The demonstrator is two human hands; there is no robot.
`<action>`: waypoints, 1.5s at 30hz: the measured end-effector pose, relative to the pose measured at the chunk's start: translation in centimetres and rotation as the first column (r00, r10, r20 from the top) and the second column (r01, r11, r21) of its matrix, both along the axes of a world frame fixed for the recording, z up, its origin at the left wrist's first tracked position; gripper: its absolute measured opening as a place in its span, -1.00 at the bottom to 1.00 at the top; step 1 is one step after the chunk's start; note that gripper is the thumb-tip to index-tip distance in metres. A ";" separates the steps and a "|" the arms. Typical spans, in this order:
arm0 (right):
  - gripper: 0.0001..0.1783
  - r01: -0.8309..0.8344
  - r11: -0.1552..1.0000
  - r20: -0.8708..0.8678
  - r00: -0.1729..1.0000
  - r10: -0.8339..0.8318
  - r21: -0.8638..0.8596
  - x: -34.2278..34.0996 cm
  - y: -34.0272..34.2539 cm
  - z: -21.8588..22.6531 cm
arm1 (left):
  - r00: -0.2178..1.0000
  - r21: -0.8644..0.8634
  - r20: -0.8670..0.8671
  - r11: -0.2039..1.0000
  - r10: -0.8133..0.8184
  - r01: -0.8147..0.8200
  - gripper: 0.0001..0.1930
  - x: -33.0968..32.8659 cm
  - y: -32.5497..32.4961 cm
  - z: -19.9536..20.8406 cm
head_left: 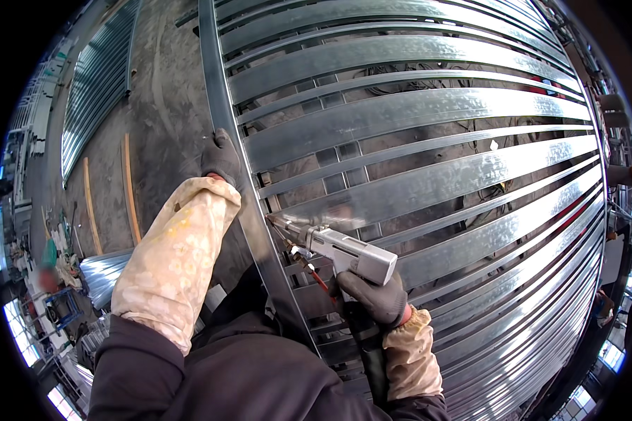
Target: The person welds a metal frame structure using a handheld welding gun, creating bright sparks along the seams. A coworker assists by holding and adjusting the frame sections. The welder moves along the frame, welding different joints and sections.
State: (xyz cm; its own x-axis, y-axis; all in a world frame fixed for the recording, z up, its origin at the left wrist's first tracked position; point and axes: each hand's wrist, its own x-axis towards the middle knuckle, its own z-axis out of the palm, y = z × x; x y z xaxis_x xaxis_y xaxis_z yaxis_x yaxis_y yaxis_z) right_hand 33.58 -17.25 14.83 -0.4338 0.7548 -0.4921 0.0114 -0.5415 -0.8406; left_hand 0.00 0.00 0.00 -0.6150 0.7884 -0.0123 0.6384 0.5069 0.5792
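A large frame of shiny grey metal slats (414, 109) stretches across the right side, joined along its left edge to a long side rail (213, 52). My right hand (378, 298), in a dark glove, is closed around the grip of a silver handheld welding gun (354, 254). The gun's narrow nozzle points left and meets the inner edge of the rail near a slat's end. Farther up that rail, my left hand (221, 156), also gloved, rests on its outer edge with the fingers curled in. Its fingertips are partly hidden.
A black hose (371, 358) trails from the gun beneath my right forearm. Cables (393, 77) lie on the floor under the slats. At the left are a ribbed metal panel (104, 84), wooden strips (130, 189) and a pile of shiny metal profiles (105, 274).
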 end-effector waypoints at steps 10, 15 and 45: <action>-0.73 -0.029 1.000 0.054 0.998 0.029 0.005 0.2 -0.1 0.4 | 0.999 -0.019 0.017 0.999 -0.033 0.033 -0.45 -0.3 -0.1 0.2; -0.55 -0.035 0.999 0.032 0.999 0.036 -0.036 0.6 -0.4 -0.5 | 0.999 -0.025 0.000 0.999 -0.044 0.044 -0.45 -0.1 -0.1 0.2; -0.60 -0.045 0.996 -0.047 0.998 0.041 -0.073 0.9 -1.2 -2.1 | 1.000 -0.005 -0.007 1.000 -0.007 0.007 -0.40 -1.3 1.0 -2.6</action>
